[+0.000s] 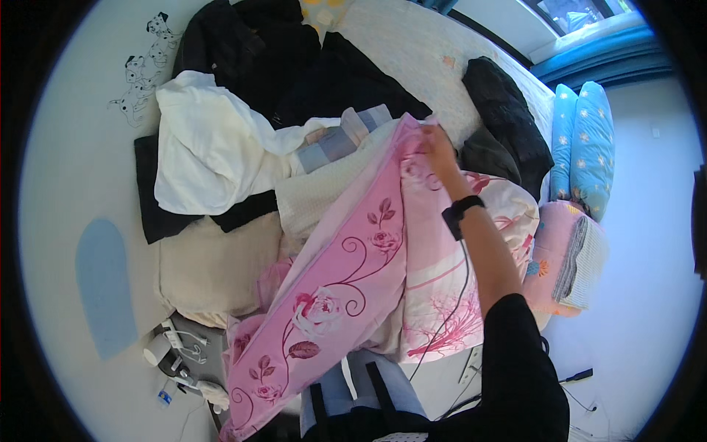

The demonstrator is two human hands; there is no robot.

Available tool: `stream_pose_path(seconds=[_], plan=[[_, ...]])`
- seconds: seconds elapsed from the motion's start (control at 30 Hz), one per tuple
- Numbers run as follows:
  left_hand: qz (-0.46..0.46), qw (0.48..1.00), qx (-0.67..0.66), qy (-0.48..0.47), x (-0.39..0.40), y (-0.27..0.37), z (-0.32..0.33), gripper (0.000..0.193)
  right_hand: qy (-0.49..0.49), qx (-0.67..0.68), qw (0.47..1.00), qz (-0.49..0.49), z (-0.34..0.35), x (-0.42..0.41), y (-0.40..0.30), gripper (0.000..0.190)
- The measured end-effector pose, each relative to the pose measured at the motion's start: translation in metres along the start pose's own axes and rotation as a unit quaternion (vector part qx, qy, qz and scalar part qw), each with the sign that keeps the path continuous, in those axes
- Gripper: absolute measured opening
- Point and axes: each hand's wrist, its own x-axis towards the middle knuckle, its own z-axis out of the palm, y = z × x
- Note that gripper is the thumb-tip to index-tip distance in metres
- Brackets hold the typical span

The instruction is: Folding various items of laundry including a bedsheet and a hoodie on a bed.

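Observation:
My right hand [437, 148] grips the upper corner of a pink floral bedding cloth [353, 309], its fingers partly hidden by the fabric. Printed with roses and scrolls, the cloth stretches diagonally down toward the lower left, in front of my legs. My left hand is not in view. Beneath and right of the cloth lies pale bedding [442, 320] with a pink branch print. A white textured blanket [315, 201] shows along the cloth's upper left edge, with a checked fabric [337, 143] beside it.
Dark garments [248, 50] and a white garment [210, 149] lie on the bed, left of a black garment [508, 121]. Blue pillows [592, 149] stand at right, near a pink bundle [547, 259]. A beige cushion [221, 265] sits above a bedside table [193, 353] with cables. A thin cable hangs from my wrist.

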Motion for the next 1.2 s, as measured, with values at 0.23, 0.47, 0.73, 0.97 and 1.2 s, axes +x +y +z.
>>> stream_pose_path(seconds=[0.23, 0.47, 0.73, 0.97, 1.2], plan=[[-0.046, 0.998, 0.041, 0.035, -0.006, -0.004, 0.005, 0.026, 0.126, -0.132, 0.968, 0.17, 0.045, 0.004, 0.045, 0.035], [-0.078, 0.994, 0.05, 0.051, -0.006, -0.004, 0.007, 0.031, -0.139, 0.176, 0.83, 0.511, 0.04, 0.024, 0.052, 0.029], [-0.092, 0.993, 0.04, 0.062, -0.002, -0.005, 0.007, 0.037, -0.086, 0.364, 0.904, 0.208, -0.005, 0.051, -0.001, 0.02], [-0.078, 0.993, 0.07, 0.051, 0.001, 0.004, 0.009, 0.042, -0.236, 0.034, 0.953, 0.185, 0.029, 0.065, 0.016, 0.037], [-0.045, 0.991, 0.12, 0.025, -0.003, 0.015, 0.01, 0.048, -0.36, -0.164, 0.918, 0.031, 0.022, 0.079, 0.005, 0.038]])
